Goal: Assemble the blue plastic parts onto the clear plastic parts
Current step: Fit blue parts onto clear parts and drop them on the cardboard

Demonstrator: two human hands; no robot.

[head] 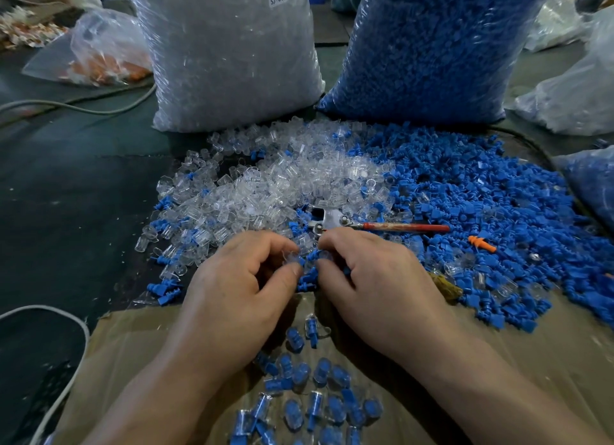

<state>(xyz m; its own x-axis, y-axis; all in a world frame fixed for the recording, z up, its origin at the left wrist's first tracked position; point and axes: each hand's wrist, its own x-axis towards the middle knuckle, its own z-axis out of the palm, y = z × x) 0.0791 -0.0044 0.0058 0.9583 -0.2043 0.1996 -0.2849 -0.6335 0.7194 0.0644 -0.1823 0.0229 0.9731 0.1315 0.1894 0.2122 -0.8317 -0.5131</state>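
Two hands meet at centre, fingertips nearly touching. Left hand (pixel 239 288) pinches a clear part (pixel 292 257) between thumb and forefinger. Right hand (pixel 375 278) pinches a blue part (pixel 313 255), held right against the clear one. Cannot tell whether the two are seated together; the fingers cover the join.

Just beneath the fingertips: loose blue pieces on the dark table (pixel 83 195). Just beyond the knuckles: a metal tool with a red handle (pixel 382 227), lying flat, handle pointing right. An orange ribbed plug (pixel 481 243) lies near the handle's end, among blue pieces.

Farther out: clear pile (pixel 282 178) spreads ahead and to the left, blue pile (pixel 481 205) to the right, the two mixing where they meet.

Near side, between the forearms: assembled pieces (pixel 315 394), blue inside clear, scattered on a brown sheet (pixel 531 361).

Back of table: bag of clear parts (pixel 229 52) standing upright, labelled SJ-017; bag of blue parts (pixel 428 45) beside it to the right. Smaller bag with orange contents (pixel 109 55) far left. Grey cable (pixel 76 109) runs across the table at left.
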